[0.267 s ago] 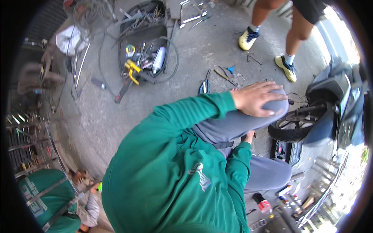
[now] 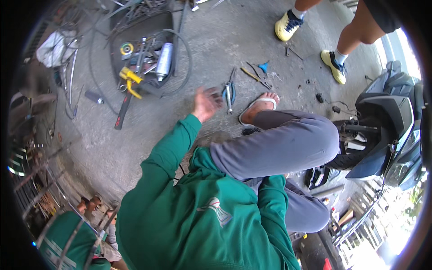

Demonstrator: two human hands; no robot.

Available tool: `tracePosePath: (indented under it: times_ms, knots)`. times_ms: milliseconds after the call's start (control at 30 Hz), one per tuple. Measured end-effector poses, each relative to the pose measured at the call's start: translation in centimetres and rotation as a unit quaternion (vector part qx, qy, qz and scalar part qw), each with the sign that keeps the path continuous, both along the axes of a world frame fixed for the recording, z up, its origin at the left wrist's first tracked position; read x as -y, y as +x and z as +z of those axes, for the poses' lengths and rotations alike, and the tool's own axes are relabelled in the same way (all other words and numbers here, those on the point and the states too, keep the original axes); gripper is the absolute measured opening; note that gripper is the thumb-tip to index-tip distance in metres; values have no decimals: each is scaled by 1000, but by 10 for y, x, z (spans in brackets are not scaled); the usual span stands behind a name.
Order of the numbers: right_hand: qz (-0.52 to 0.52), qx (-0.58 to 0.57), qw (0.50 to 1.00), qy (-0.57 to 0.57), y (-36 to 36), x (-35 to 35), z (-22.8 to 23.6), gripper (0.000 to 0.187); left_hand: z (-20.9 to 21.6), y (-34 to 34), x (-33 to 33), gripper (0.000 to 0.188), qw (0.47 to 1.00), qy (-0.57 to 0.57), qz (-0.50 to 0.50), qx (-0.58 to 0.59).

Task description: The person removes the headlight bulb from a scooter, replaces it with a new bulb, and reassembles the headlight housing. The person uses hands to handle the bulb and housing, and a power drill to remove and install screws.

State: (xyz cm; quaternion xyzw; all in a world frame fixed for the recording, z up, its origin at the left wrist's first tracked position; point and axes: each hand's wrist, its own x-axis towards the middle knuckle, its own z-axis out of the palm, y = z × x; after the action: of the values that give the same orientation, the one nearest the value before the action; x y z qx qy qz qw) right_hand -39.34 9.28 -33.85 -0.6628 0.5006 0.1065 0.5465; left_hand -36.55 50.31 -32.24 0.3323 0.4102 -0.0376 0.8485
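My left hand [image 2: 208, 103] is off the knee and over the concrete floor, its slightly blurred fingers apart and nothing seen in them. Closest to it lie blue-handled pliers [image 2: 232, 85] and a silver wrench [image 2: 228, 100]. Just beyond are a yellow-handled tool [image 2: 250, 74] and a small blue three-armed piece [image 2: 263, 67]. Of my right hand [image 2: 286, 175], only a sliver of skin shows past the green cuff, behind my raised thigh [image 2: 279, 141]; its fingers are hidden, and I cannot see what it touches.
A black case [image 2: 175, 49] of tools holds a spray can [image 2: 164, 62]. Beside it lies a dark-handled tool [image 2: 122, 112]. A dark scooter [image 2: 382, 108] stands at right. Another person's yellow shoe [image 2: 334, 66] is at upper right; someone in green [image 2: 67, 238] is at lower left.
My left hand has left my knee and moved left, over the floor near the pliers. My view has shifted, uncovering my sandalled foot and the wrench. My right hand is now more hidden.
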Motion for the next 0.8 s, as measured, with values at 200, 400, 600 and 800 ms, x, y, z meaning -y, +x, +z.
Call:
tracePosePath:
  times_ms: [200,400,600,800]
  knots:
    - [24,-4,995,-101,-25,10,-15,34,-44,47,45,21,970,185,-153,-32]
    - [146,124,917,-350,57,64,-12,38,88,160,104,24,899,266,-278,210]
    - [-21,248,963,-106,272,136,-6,50,289,143,182,27,567,400,-301,654]
    - [55,109,945,-302,419,173,-77,59,305,182,182,16,528,341,-433,647]
